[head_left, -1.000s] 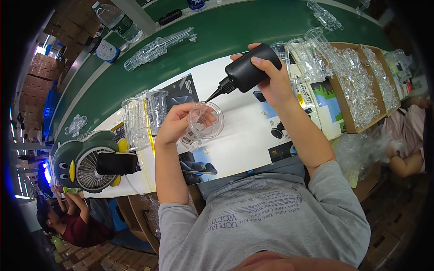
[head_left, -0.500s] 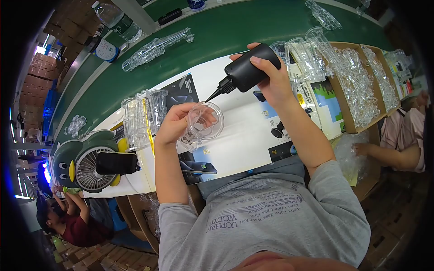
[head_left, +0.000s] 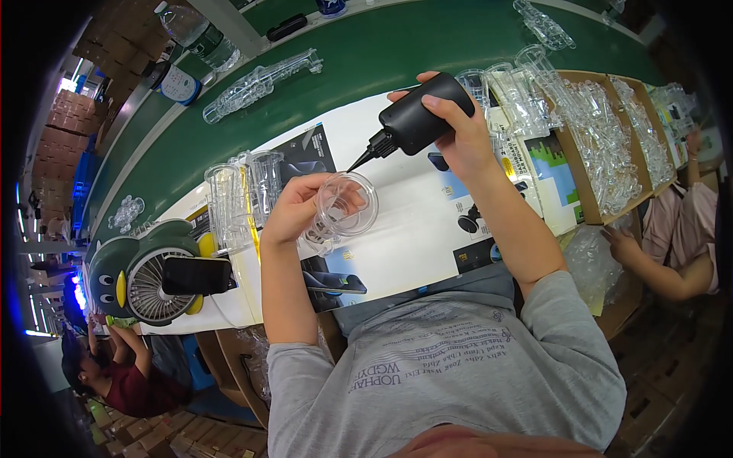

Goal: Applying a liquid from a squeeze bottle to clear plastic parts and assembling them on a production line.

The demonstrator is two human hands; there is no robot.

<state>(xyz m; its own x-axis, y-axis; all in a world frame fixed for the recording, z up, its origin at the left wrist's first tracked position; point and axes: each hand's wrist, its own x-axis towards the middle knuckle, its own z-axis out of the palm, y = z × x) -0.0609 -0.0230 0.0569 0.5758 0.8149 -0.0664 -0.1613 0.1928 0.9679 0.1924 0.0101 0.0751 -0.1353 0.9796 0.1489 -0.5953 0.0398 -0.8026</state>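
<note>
My right hand point(head_left: 460, 130) is closed around a black squeeze bottle point(head_left: 418, 120), tilted with its narrow nozzle pointing down and left. The nozzle tip is at the upper rim of a clear round plastic part point(head_left: 365, 217); whether it touches I cannot tell. My left hand point(head_left: 294, 208) grips that clear part from its left side, with some fingers showing through the plastic. Beneath both hands lies a white printed sheet point(head_left: 397, 252). Close to the left hand, clear plastic parts point(head_left: 225, 206) stand in a group, with a yellow strip among them.
A cardboard box point(head_left: 578, 145) full of clear plastic parts stands at right, beside a co-worker's arm point(head_left: 664, 267). At left are a green fan point(head_left: 156, 278) and a phone point(head_left: 197, 275). A clear part point(head_left: 259, 85) lies on the green conveyor point(head_left: 374, 57), near a water bottle point(head_left: 200, 38).
My hands, the squeeze bottle and the held clear part stay put. The clear parts on the conveyor have shifted slightly left. At right, the co-worker's arms have moved.
</note>
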